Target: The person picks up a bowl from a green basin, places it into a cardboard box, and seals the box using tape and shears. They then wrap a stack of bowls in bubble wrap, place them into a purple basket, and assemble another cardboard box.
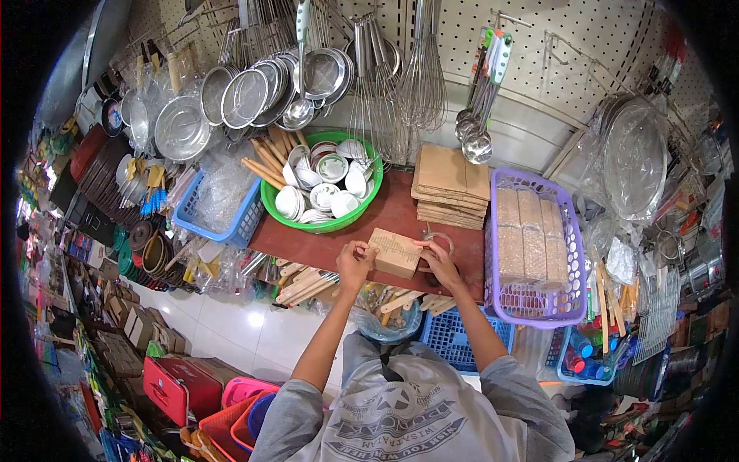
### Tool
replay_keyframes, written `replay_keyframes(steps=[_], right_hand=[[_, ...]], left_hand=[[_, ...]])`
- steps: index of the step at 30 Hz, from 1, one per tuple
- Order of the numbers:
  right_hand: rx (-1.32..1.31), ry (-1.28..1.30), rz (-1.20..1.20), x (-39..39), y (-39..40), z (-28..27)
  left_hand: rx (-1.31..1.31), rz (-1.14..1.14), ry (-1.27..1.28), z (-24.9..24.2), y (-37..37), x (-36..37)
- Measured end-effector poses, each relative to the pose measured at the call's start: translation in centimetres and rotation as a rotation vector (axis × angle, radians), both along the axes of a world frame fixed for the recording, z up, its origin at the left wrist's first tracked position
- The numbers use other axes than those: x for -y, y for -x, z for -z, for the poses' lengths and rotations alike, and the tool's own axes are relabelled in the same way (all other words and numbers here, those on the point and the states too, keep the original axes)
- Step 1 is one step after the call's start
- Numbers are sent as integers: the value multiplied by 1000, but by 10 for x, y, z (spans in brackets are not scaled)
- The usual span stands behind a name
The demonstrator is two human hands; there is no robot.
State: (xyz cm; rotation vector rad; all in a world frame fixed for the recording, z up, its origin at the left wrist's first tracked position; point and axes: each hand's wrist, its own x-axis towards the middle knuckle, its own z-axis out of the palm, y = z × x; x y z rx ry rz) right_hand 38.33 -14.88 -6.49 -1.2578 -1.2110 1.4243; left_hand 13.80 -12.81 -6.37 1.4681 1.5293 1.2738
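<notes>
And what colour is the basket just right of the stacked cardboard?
Light purple; the basket shows in the head view, the only one.

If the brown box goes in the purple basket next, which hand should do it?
Probably the right hand. It touches the right end of the brown box, and the purple basket is on that side too. The left hand is farther from the basket.

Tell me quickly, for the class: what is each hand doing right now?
Left hand: fingers curled, holding the left end of the small cardboard box.
Right hand: fingers parted at the box's right end; how firmly it grips cannot be told.
</notes>
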Motion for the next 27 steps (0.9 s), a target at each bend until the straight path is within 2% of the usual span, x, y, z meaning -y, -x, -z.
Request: replay_keyframes(steps=[2,4,8,10,14,17,23,27], right_hand=[[166,-62,48,3,7,-12],[258,-102,60,5,11,-20],[405,-209,86,4,15,-22],[427,-173,79,5,18,-25],[514,-114,81,6,25,-28],[518,-125,88,7,29,-25],[542,-348,204,11,38,-3],[396,-253,152,16,33,-5]], left_hand=[[4,7,2,-3,0,0],[-60,13,-20,-21,-1,2],[-166,34,-75,-22,-8,-2],[-192,69,-30,-33,-17,3],[-319,154,-133,-13,-29,-2],[-344,237,-56,-13,-33,-2],[-322,325,9,-2,-34,-16],[-335,374,19,-1,-36,-22]])
